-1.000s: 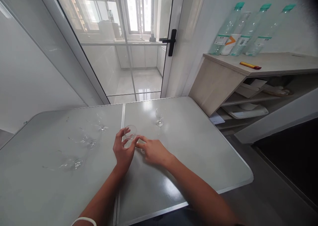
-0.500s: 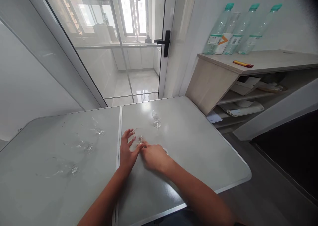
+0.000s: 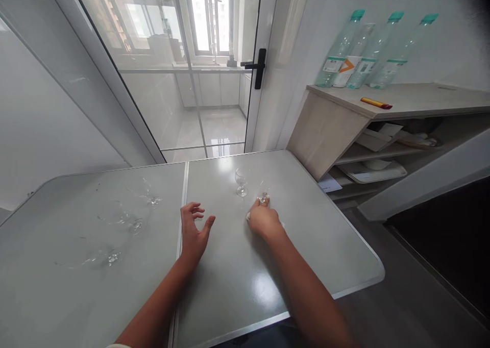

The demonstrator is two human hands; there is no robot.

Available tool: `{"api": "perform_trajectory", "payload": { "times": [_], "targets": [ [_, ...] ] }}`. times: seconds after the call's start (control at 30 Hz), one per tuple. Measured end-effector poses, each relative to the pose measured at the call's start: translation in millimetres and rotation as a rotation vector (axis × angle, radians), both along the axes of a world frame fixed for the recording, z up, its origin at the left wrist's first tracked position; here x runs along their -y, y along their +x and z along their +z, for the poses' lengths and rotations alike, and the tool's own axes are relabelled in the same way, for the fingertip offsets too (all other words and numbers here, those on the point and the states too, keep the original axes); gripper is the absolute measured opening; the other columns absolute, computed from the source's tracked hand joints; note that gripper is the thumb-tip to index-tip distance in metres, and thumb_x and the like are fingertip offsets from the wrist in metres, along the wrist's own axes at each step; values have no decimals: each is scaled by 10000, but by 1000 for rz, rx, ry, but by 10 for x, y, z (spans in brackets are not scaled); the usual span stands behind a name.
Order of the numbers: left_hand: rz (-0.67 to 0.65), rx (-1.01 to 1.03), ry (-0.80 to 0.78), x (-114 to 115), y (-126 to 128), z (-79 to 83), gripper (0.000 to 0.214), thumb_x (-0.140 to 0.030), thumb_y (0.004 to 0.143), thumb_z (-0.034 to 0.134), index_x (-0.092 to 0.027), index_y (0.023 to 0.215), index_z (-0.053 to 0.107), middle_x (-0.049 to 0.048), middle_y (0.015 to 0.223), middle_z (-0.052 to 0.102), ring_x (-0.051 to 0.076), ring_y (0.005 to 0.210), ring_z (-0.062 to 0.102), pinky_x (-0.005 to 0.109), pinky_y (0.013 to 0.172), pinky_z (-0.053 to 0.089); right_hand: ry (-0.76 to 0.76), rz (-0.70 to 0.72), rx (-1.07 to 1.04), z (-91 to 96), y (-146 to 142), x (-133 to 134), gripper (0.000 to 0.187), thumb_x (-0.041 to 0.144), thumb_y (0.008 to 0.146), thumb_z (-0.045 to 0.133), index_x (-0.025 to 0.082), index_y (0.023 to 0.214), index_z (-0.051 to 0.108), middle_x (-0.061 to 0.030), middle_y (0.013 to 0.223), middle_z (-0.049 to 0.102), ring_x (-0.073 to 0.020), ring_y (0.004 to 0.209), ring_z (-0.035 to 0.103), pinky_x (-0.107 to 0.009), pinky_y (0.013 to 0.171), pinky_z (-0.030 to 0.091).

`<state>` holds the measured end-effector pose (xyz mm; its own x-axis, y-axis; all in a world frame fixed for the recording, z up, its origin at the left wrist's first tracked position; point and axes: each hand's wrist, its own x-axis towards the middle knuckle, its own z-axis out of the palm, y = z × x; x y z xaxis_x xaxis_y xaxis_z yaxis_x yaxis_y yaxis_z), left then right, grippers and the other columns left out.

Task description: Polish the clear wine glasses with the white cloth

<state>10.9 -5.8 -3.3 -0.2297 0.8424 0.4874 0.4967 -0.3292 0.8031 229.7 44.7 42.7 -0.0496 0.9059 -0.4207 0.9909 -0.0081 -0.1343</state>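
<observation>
My right hand rests on the grey table, fingers closed around a small clear stemmed glass whose base shows just beyond my knuckles. A second small stemmed glass stands upright a little to the left of it. My left hand hovers over the table near the centre seam, fingers curled and spread, holding nothing. Three more clear glasses lie on their sides on the left half: one far, one middle, one near.
A glass sliding door with a black handle stands behind the table. To the right is a wooden shelf unit carrying several green-capped plastic bottles and a yellow-red pen. The table's right edge borders the floor.
My right hand has carried the glass rightward, from between both hands to beside the upright glass. My left hand let go and stayed near the seam, fingers apart.
</observation>
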Motion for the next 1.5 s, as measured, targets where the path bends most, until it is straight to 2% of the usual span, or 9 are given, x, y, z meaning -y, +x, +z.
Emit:
{"api": "perform_trajectory", "payload": {
  "times": [0.2, 0.73, 0.87, 1.0, 1.07, 1.2, 1.33, 1.43, 1.5],
  "targets": [
    [0, -41, 1, 0, -8, 4, 286, -387, 978, 630, -240, 1203, 535, 72, 1167, 528, 206, 985, 615, 378, 824, 552, 87, -119, 7, -54, 127, -225, 710, 237, 967, 438, 99, 1639, 256, -288, 1709, 124, -335, 1188, 696, -434, 952, 528],
    [-15, -24, -85, 21, -8, 35, 200, -390, 1049, 493, -233, 1154, 556, 65, 1154, 518, 186, 960, 587, 363, 860, 518, 178, -136, -33, -112, 171, -350, 604, 247, 957, 439, 200, 1559, 413, -257, 1691, 234, -347, 1154, 708, -435, 904, 527],
    [-8, -37, -61, 11, -16, 24, 198, -388, 1048, 494, -228, 1140, 567, 68, 1140, 530, 192, 941, 581, 369, 853, 512, 192, -169, -13, -2, 152, -257, 530, 213, 946, 472, 149, 1470, 520, -301, 1598, 381, -316, 1082, 734, -395, 865, 521],
    [1, -65, 36, 54, 35, 133, 177, -356, 1057, 478, -217, 1031, 584, 66, 1030, 562, 204, 922, 569, 357, 808, 497, 312, -219, -24, 155, 60, -81, 381, 231, 992, 376, 109, 1200, 671, -258, 1142, 703, -325, 987, 726, -377, 819, 486],
    [-35, -75, 54, 101, 73, 265, 200, -327, 1069, 448, -220, 955, 573, 55, 957, 572, 204, 903, 566, 345, 784, 491, 447, -145, -113, 194, -36, -2, 322, 251, 982, 390, 144, 1080, 677, -184, 963, 720, -304, 899, 701, -361, 786, 453],
    [-59, -99, 42, 246, 12, 572, 177, -318, 1070, 442, -228, 1005, 581, 57, 984, 591, 204, 907, 584, 347, 788, 503, 614, 299, -434, 143, -273, 108, 122, 226, 865, 504, 191, 864, 620, -94, 901, 671, -260, 922, 614, -351, 852, 382],
    [192, -143, 191, 564, -375, 633, 148, -272, 1054, 441, -213, 1071, 576, 78, 1037, 574, 221, 951, 576, 383, 831, 501, 633, 451, -601, 50, -415, 183, 123, 203, 809, 508, 186, 846, 624, -88, 1013, 636, -257, 990, 552, -371, 907, 349],
    [591, -203, 295, 864, -779, 493, 94, -274, 989, 573, -201, 1050, 569, 78, 1012, 562, 238, 945, 546, 399, 821, 484, 621, 390, -664, 21, -445, 216, 252, 285, 917, 452, 203, 1011, 672, -91, 1139, 616, -275, 1083, 532, -392, 954, 360],
    [825, -200, 310, 1025, -1028, 408, 251, -300, 911, 698, -195, 1094, 563, 79, 1032, 546, 253, 966, 534, 412, 826, 479, 623, 304, -713, 8, -452, 224, 309, 326, 965, 411, 214, 1102, 664, -91, 1135, 625, -280, 1102, 541, -409, 987, 373]
  ]
}}
